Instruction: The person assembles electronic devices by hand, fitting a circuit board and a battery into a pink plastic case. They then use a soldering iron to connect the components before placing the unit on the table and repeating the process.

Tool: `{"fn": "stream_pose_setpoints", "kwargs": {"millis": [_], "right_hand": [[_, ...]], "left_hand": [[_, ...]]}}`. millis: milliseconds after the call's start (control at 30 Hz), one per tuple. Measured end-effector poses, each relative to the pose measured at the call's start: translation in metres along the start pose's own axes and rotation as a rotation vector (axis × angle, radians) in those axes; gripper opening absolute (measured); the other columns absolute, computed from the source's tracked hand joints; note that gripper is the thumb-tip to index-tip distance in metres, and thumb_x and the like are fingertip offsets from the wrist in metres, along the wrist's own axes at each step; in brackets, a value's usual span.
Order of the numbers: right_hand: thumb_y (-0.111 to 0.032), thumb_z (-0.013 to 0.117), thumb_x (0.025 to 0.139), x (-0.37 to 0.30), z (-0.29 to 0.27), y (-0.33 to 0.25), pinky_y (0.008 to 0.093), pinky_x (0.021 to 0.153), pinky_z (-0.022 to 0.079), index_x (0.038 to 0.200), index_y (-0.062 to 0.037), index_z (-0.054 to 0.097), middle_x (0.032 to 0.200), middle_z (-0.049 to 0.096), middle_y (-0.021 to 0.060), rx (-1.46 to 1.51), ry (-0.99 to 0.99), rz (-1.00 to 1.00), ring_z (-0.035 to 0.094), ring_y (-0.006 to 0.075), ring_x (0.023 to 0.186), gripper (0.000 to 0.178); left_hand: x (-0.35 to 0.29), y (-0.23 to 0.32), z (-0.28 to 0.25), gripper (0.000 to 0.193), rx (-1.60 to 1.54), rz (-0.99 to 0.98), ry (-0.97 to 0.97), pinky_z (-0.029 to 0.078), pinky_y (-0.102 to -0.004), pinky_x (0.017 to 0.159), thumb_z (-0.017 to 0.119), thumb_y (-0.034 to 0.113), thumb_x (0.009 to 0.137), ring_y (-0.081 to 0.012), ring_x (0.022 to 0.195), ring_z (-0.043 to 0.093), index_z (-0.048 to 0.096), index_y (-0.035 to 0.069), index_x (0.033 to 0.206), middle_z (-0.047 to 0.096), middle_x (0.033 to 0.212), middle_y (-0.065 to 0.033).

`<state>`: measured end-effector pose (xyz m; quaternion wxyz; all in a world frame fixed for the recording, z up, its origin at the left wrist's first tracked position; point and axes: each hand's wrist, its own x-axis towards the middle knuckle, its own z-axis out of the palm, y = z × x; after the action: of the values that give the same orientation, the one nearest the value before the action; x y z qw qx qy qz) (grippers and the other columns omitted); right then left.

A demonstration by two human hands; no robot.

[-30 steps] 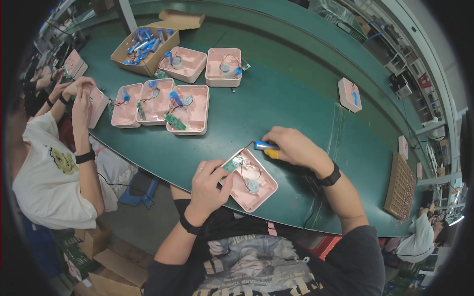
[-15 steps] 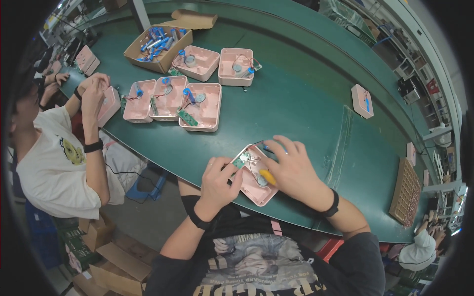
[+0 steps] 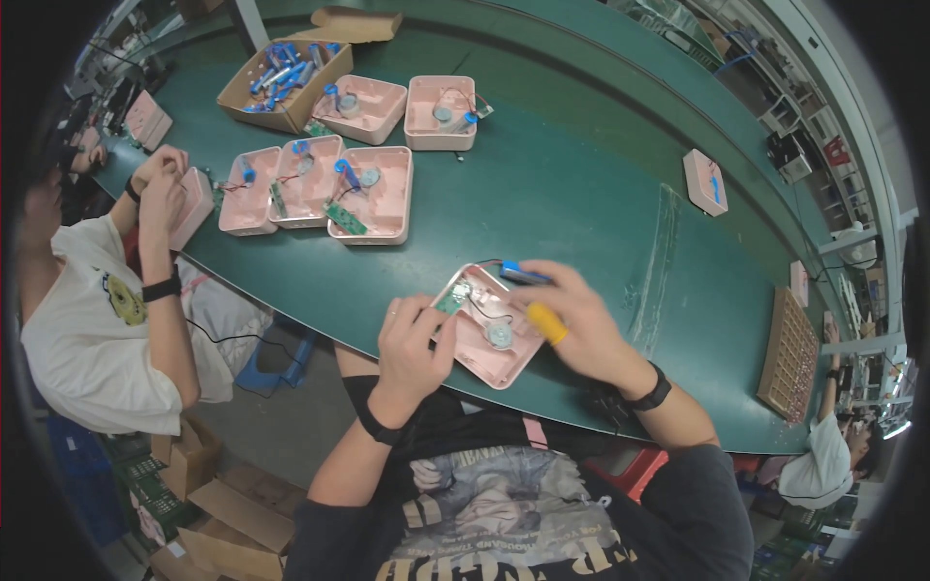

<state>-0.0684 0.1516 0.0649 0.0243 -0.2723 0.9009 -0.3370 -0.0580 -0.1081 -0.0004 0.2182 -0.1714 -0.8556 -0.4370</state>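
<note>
A pink plastic box (image 3: pixel 492 371) lies at an angle near the table edge in front of me. Inside are a green circuit board (image 3: pixel 452 296), a round grey disc-shaped part (image 3: pixel 499 335) and thin wires. My left hand (image 3: pixel 415 349) grips the box's left side, its fingers over the rim. Above the far right rim, my right hand (image 3: pixel 581 324) is bent round the end of a blue battery (image 3: pixel 524 274), which a wire joins to the box. What looks like a yellow finger cot (image 3: pixel 547 322) covers its thumb. Motion slightly blurs this hand.
Several pink boxes (image 3: pixel 399 232) with boards and batteries stand at the far left, beside a cardboard box (image 3: pixel 281 118) of blue batteries. Another person (image 3: pixel 126 290) works on my left. At right are a lone pink box (image 3: pixel 705 182) and a brown compartment tray (image 3: pixel 783 363).
My right hand has shifted right, away from the box's middle, and the blue battery has come along, now showing more. The round part is less covered. My left hand stays on the box.
</note>
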Motion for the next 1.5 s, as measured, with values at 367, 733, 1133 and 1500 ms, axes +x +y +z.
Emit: {"fn": "stream_pose_setpoints", "kwargs": {"millis": [367,733,1133,1500], "right_hand": [[-0.004,0.060,0.107,0.010,0.003,0.048,0.0351,0.120,0.044,0.159,0.0010,0.049,0.158,0.056,0.0149,1.146,-0.357,0.412,0.053,0.0229,0.146,0.053],[-0.004,0.072,0.101,0.005,0.022,0.062,0.0296,0.100,0.056,0.141,0.0021,0.067,0.134,0.073,0.0078,1.112,-0.482,0.491,0.071,0.0154,0.113,0.041],[-0.006,0.073,0.094,0.027,-0.033,0.044,0.0386,0.090,0.057,0.117,-0.0012,0.077,0.103,0.074,0.0137,0.251,-0.677,-0.028,0.072,0.0281,0.096,0.024],[-0.011,0.070,0.095,0.092,-0.002,0.039,0.0451,0.095,0.054,0.136,-0.0064,0.068,0.126,0.068,0.0175,-0.011,-0.499,-0.186,0.067,0.0382,0.113,0.041]], "left_hand": [[-0.005,-0.005,0.004,0.004,-0.072,-0.061,0.059,0.051,-0.0425,0.074,0.071,-0.001,0.092,-0.0349,0.086,0.063,0.067,-0.001,0.090,0.071,0.104,-0.0166],[-0.007,-0.007,0.002,0.004,-0.164,-0.112,0.035,0.052,-0.0391,0.075,0.070,0.001,0.094,-0.0315,0.084,0.064,0.068,-0.002,0.093,0.071,0.106,-0.0176],[-0.005,-0.006,-0.002,0.005,-0.176,-0.052,-0.018,0.054,-0.0423,0.078,0.071,0.002,0.093,-0.0368,0.088,0.066,0.069,-0.003,0.093,0.072,0.107,-0.0201],[-0.006,-0.012,-0.001,0.006,-0.133,0.202,-0.157,0.052,-0.0386,0.071,0.076,0.001,0.086,-0.0327,0.082,0.066,0.072,-0.002,0.089,0.074,0.107,-0.0193]]}}
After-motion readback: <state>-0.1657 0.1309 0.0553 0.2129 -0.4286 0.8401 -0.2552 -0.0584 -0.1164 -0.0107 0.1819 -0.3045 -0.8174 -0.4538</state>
